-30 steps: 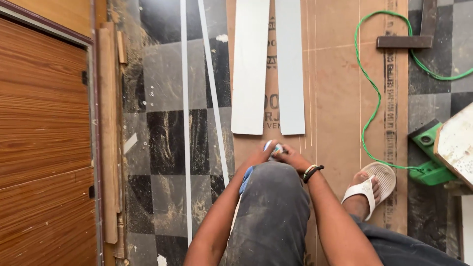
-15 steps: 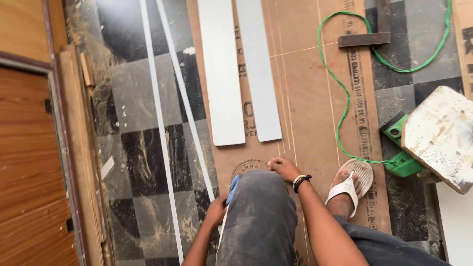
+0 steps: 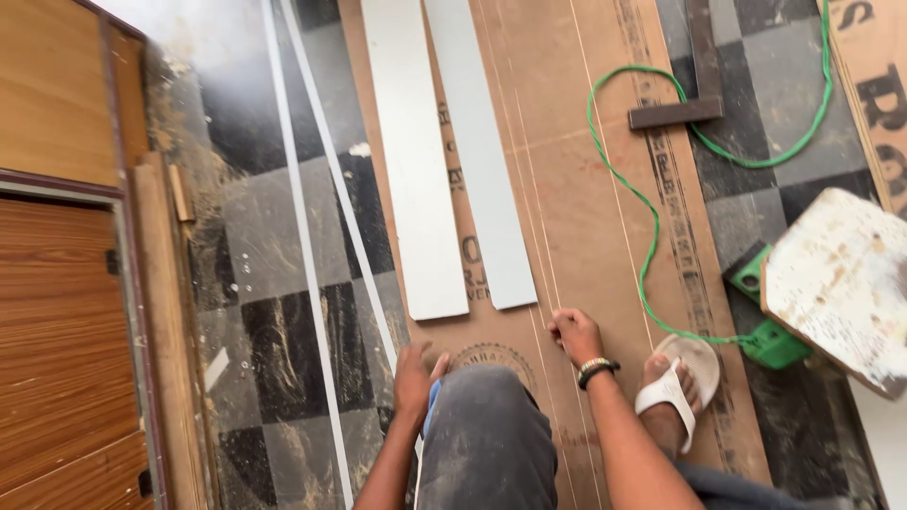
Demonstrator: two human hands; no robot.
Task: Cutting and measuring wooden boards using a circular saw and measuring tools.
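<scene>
My left hand (image 3: 414,378) rests flat, fingers spread, on the brown plywood sheet (image 3: 576,198) beside my grey-trousered knee (image 3: 484,434). A blue object (image 3: 431,408) shows just under its wrist, mostly hidden. My right hand (image 3: 573,334), with a dark wristband, has its fingers curled against the plywood near a scored line; whether it holds anything small I cannot tell. Two white laminate boards (image 3: 416,161) (image 3: 480,151) lie lengthwise on the plywood just beyond both hands.
Two thin white strips (image 3: 307,255) lie on the checkered floor at left, beside a wooden door (image 3: 57,340). A green cable (image 3: 642,236) loops to a green power tool (image 3: 773,342) under a paint-spattered board (image 3: 841,283). My sandalled foot (image 3: 673,387) is on the plywood.
My hands were together over the knee around a small object; they have parted and come down onto the plywood, left and right of the knee. The view shifted right and forward.
</scene>
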